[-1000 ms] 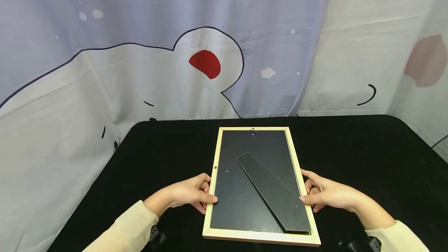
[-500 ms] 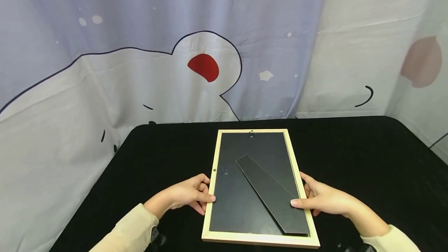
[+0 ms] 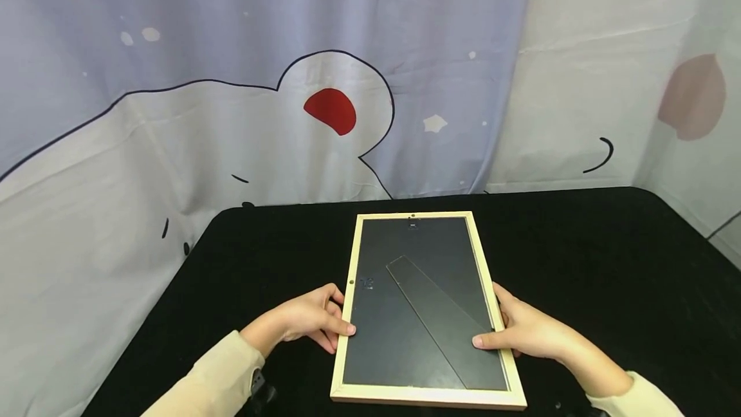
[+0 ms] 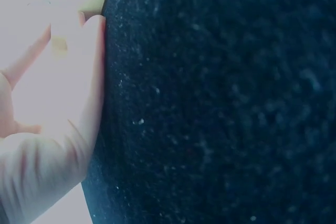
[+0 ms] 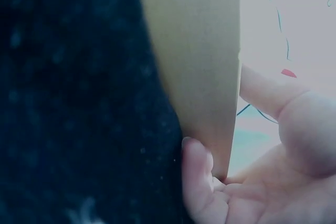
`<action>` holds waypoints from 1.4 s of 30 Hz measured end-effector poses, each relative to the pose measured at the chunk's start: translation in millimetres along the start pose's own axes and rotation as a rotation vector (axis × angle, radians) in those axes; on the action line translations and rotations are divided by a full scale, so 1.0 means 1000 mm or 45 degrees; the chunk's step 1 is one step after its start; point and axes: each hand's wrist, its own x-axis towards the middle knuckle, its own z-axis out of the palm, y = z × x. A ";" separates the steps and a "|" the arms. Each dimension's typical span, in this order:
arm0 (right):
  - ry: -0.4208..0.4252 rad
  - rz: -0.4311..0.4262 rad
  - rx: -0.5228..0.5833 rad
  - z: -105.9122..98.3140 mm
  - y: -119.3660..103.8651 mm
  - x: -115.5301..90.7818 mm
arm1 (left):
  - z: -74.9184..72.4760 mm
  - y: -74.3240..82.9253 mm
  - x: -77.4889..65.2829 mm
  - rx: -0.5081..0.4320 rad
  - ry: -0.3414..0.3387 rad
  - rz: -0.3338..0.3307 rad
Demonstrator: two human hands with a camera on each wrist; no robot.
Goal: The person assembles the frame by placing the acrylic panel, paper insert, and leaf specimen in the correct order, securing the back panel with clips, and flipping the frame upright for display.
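A picture frame (image 3: 343, 365) of pale wood lies back side up, its dark backing board (image 3: 376, 340) facing me. A dark easel stand (image 3: 431, 314) lies flat against that board on a slant. At the left edge my left hand (image 3: 309, 320) grips the wood, thumb on top and fingers at the side. My right hand (image 3: 532, 330) holds the right edge, and its thumb presses on the stand's lower part. In the right wrist view, fingertips (image 5: 195, 166) curl against the frame's wooden side (image 5: 199, 51). The left wrist view is washed out around the left hand (image 4: 68, 103).
A black cloth-covered table (image 3: 278, 243) lies under the frame. Behind it hangs a pale curtain (image 3: 191, 140) with a cartoon print. A dark device (image 3: 257, 385) sits at the left wrist.
My right thumb has moved from the frame's edge inward onto the stand. The stand's raised lower end has gone down flat against the board. The left hand keeps its grip.
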 end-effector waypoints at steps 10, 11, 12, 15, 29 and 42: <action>0.020 0.027 0.017 0.001 -0.002 0.000 | 0.004 0.005 0.004 0.058 0.061 -0.057; 0.023 0.029 0.015 0.001 -0.002 0.000 | 0.004 0.006 0.004 0.062 0.065 -0.059; 0.026 0.031 0.014 0.001 -0.002 0.001 | 0.005 0.006 0.004 0.067 0.067 -0.061; 0.027 0.038 0.023 0.001 -0.003 0.001 | 0.004 0.007 0.005 0.082 0.078 -0.069; 0.041 0.048 0.011 0.001 -0.005 0.001 | 0.006 0.016 0.013 0.209 0.129 -0.191; 0.032 0.058 0.044 0.004 -0.002 0.000 | 0.022 0.019 -0.006 0.381 0.250 -0.078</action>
